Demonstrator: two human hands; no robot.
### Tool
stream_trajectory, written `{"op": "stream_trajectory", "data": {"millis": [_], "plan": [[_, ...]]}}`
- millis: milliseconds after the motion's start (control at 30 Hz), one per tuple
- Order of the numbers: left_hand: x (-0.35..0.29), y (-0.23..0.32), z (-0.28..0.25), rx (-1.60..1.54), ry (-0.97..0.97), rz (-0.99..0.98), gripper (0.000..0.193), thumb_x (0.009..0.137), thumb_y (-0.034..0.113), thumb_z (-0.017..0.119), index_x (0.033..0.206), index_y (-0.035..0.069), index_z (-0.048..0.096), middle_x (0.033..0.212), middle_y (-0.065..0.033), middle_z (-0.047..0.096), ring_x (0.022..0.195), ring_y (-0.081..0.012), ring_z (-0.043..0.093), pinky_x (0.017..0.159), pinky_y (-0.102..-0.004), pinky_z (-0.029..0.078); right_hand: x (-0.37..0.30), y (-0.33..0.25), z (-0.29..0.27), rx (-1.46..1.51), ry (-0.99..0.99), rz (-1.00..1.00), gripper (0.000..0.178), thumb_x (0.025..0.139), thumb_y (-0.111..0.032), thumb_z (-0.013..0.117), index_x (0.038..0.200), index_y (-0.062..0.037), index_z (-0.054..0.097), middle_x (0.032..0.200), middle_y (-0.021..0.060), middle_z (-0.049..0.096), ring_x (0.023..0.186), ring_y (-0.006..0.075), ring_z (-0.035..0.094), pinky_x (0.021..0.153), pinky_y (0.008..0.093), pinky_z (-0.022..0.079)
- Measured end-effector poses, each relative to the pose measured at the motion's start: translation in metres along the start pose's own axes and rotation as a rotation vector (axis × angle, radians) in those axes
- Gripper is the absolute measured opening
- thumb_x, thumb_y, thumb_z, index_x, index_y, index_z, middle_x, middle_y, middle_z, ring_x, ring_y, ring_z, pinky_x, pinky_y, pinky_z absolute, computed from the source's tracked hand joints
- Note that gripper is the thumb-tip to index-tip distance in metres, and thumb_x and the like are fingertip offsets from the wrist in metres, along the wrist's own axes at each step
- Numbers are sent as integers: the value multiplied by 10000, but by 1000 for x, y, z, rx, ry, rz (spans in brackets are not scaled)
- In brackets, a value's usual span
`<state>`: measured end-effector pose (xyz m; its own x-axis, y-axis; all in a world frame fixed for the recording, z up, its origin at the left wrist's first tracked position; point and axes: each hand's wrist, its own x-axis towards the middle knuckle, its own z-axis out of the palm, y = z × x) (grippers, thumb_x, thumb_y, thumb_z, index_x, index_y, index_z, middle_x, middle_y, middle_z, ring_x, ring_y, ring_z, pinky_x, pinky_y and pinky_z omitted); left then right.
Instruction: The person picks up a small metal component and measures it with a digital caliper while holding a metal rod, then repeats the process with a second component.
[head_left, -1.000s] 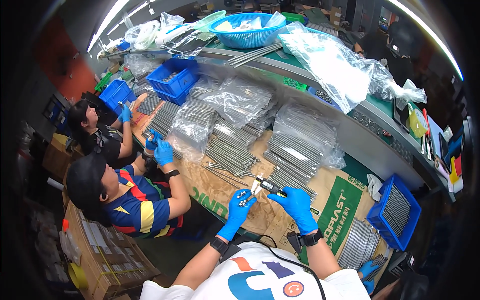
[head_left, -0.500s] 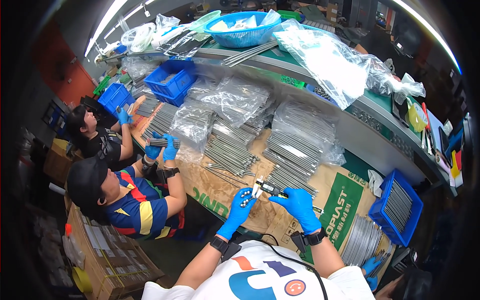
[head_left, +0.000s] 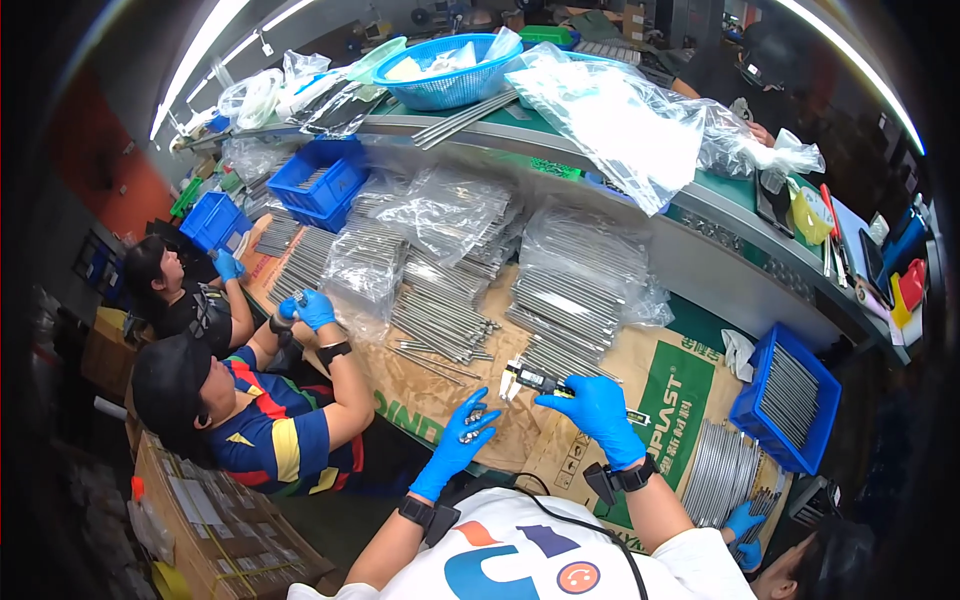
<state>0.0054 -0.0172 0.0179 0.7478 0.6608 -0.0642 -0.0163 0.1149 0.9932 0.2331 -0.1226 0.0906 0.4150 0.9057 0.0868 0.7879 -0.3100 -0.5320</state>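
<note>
My right hand (head_left: pixel 603 415) is closed round a digital caliper (head_left: pixel 538 379), its metal jaws pointing left above the brown paper on the bench. Left of the jaws and apart from them is my left hand (head_left: pixel 452 455). Its gloved fingers curl round several small shiny metal pieces (head_left: pixel 472 432); whether these are loose parts or rod ends, I cannot tell. Both hands wear blue gloves. Just beyond the caliper lies a stack of metal rods (head_left: pixel 560 350), and a few loose rods (head_left: pixel 430 365) lie farther left.
Plastic-covered rod bundles (head_left: pixel 580 255) fill the back of the bench. A blue bin (head_left: pixel 785 400) of rods stands at right, near more rods (head_left: pixel 720 475) and a co-worker's gloved hands (head_left: pixel 742 530). Two co-workers sit at left. A raised shelf (head_left: pixel 480 130) runs along the back.
My left hand has drawn away from the caliper jaws, down and left, with the metal pieces in it. The right hand holds the caliper nearly still. The near left co-worker's hands have shifted.
</note>
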Motion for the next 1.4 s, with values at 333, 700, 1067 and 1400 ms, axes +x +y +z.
{"op": "stream_trajectory", "data": {"millis": [333,700,1067,1400], "plan": [[8,-38,-16,-14,21,66,685,825,-54,592,1399,58,233,1330,-118,378,1191,-237,489,942,-293,437,14,-35,42,83,68,-133,509,736,-555,652,652,-56,591,550,124,552,493,268,561,439,363,413],[19,-32,-5,28,222,114,504,781,1,677,1203,34,403,1088,-79,509,993,-143,533,850,-267,461,-14,-22,48,107,-74,-33,519,736,-568,647,738,-49,653,524,114,550,477,252,561,432,353,410],[16,-30,-1,17,221,77,518,773,0,686,1205,39,403,1101,-84,511,1011,-147,531,851,-272,468,-15,-21,45,76,-139,0,573,714,-621,634,653,-51,627,486,112,522,443,240,540,420,347,396],[-1,-15,-10,52,78,25,551,826,-52,592,1306,41,337,1333,-104,394,1208,-221,466,949,-281,423,-16,-14,17,79,-19,-2,587,689,-634,641,629,-50,610,471,119,501,425,261,520,406,351,377]]}}
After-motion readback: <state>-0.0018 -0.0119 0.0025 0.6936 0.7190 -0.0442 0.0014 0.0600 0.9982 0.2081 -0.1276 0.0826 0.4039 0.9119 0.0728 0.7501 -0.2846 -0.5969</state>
